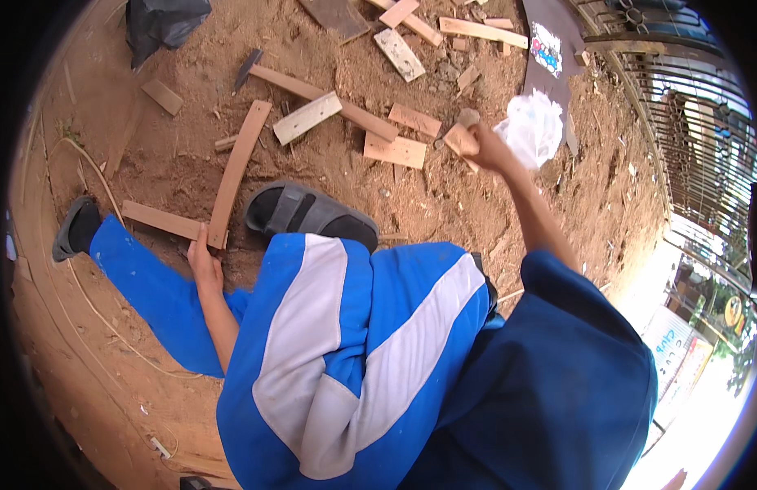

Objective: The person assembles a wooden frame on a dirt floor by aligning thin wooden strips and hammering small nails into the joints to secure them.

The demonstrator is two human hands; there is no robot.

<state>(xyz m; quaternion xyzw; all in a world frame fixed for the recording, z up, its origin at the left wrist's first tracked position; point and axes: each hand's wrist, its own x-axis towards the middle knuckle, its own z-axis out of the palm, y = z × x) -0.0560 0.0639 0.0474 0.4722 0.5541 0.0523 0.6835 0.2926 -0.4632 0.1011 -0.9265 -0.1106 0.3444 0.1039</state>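
Note:
My left hand [205, 265] is closed round the corner where two wooden strips meet. One strip [241, 167] stretches away from me, and the other strip [162, 220] runs off to the left; they form an L. Out to the right, my right hand [491, 152] grips a short wooden block [460, 142] just above the dirt. A roundish greyish piece [468, 118] shows at the far end of that block. Close to the right hand lie a pale board [395, 150] and a reddish board [415, 119], flat on the ground.
A long wooden strip [329, 100] has a dark hammer-like head [248, 69] at its far end. A whitish board [307, 118] lies alongside. Several offcuts, a white plastic bag [532, 129] and a black bag [162, 28] sit beyond. A metal fence [689, 122] borders the right.

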